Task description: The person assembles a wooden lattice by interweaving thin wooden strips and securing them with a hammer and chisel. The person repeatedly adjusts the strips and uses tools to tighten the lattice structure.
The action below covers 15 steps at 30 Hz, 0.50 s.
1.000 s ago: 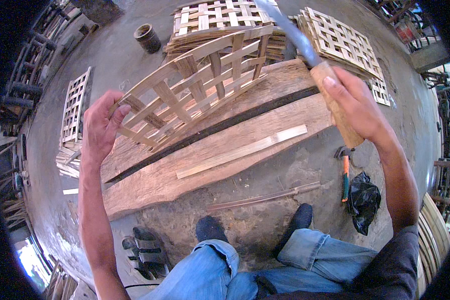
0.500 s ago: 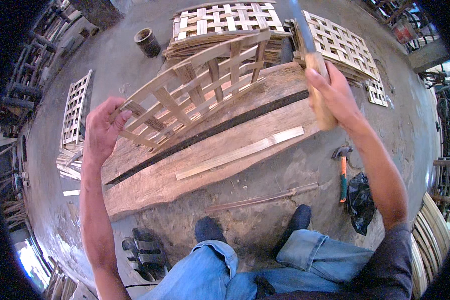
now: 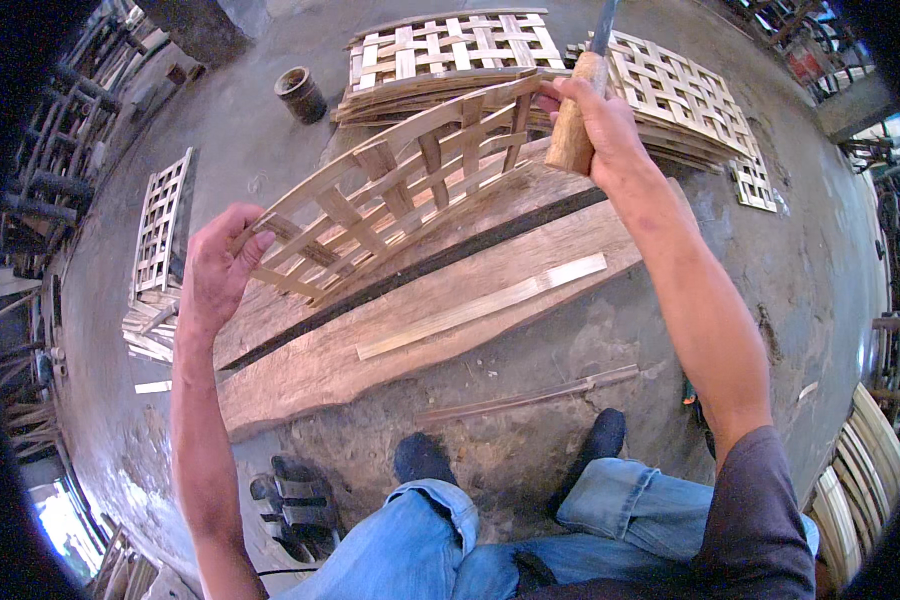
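Note:
My left hand (image 3: 220,270) pinches the near left corner of a woven lattice panel (image 3: 385,178) made of flat wooden strips. The panel stands tilted on edge over a thick wooden slab (image 3: 295,385), which has a long dark gap along it. In my right hand (image 3: 612,135) is a knife (image 3: 572,125) with a thick wooden handle. Its dark metal blade points up and runs out of view. Fingers of that same hand reach the panel's far right corner; their exact grip is partly hidden. One loose pale strip (image 3: 480,306) lies flat on the slab.
Stacks of woven panels stand beyond the slab, one at centre (image 3: 455,48) and one at right (image 3: 675,90). Another lattice panel (image 3: 160,225) leans at left. A dark pot (image 3: 300,97) sits behind. Sandals (image 3: 305,500) and a thin brown strip (image 3: 530,394) lie near my feet.
My right hand has moved left and away from me with the knife, reaching the panel's right end. The left hand still holds its corner, shifted slightly right. My right arm now mostly covers the hammer.

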Tool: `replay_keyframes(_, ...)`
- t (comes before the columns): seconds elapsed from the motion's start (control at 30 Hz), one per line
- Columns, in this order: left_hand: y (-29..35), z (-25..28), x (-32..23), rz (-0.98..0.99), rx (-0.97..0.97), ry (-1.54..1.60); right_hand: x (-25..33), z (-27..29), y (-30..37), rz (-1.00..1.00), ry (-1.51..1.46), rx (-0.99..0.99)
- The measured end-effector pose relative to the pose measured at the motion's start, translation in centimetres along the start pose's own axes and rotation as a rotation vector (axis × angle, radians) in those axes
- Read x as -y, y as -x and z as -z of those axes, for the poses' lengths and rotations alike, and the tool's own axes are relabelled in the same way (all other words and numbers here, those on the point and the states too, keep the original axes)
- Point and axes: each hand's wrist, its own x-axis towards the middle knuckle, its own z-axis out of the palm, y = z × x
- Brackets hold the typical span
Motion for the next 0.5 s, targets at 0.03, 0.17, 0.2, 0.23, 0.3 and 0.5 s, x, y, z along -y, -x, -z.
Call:
replay_keyframes(0.03,0.1,0.0,0.1,0.001,0.003,0.012,0.3,-0.5,0.3,-0.025,-0.052,0.004)
replay_keyframes(0.17,0.3,0.0,0.0,-0.044,-0.003,-0.014,0.8,-0.2,0.0,-0.028,-0.021,-0.02)
replay_keyframes(0.2,0.4,-0.1,-0.3,-0.067,-0.008,-0.04,0.5,-0.1,0.1,-0.054,0.007,-0.063)
replay_keyframes(0.23,0.7,-0.2,-0.3,-0.091,-0.01,-0.085,0.1,-0.1,0.2,-0.081,0.035,-0.107)
replay_keyframes(0.3,2.1,-0.4,-0.7,-0.146,-0.022,-0.185,-0.2,0.1,0.4,-0.116,0.021,-0.121)
replay_keyframes(0.5,8.2,0.0,-7.1,-0.047,0.345,-0.044,-1.1,3.4,5.6,-0.116,-0.053,0.0)
